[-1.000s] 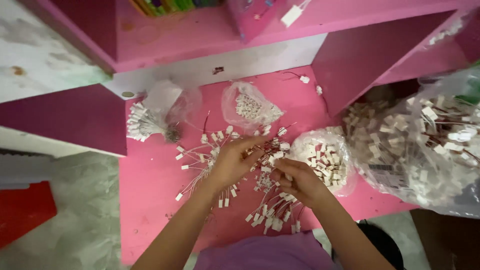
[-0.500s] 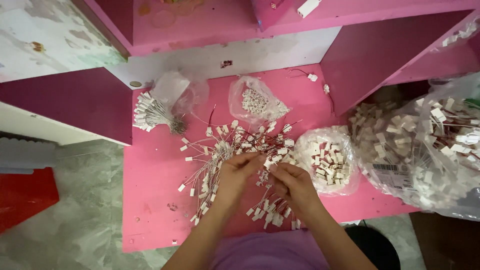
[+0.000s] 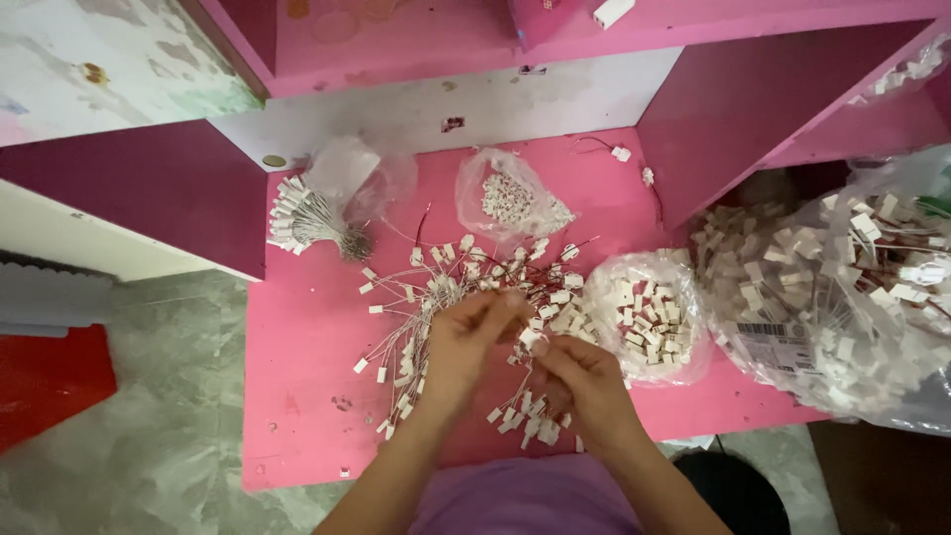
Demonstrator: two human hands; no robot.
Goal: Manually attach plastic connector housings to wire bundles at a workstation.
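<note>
Fingertips of your left hand [image 3: 466,337] are pinched together on a thin wire with a small white connector [image 3: 531,340] at its end, and your right hand [image 3: 584,381] has its fingers curled in and closed just under that same connector, so both hands meet over the same piece. I can't tell exactly which fingers of the right hand are touching it, they're bunched up.

That connector sits between your two hands, a bit nearer the right one, just right of the left fingertips. The wire looks like it runs up and left from it toward your left fingertips.

Taking the loose pile of wired connectors [image 3: 446,297] as the landmark: your hands hover over its near right part, and it's spread out with wires fanning in every direction. Just right of the pile is an open clear bag of white plugs [image 3: 644,317]. Further right, a much bigger plastic sack of the same wired bits [image 3: 842,297]. Behind the pile, a small bag of tiny white parts [image 3: 510,198], and behind-left a tied bundle of wires [image 3: 307,218] next to crumpled plastic.

Everything's lying on a pink table [image 3: 307,396] with pink shelving above, and a grey mottled floor [image 3: 149,396] off to the left.
</note>
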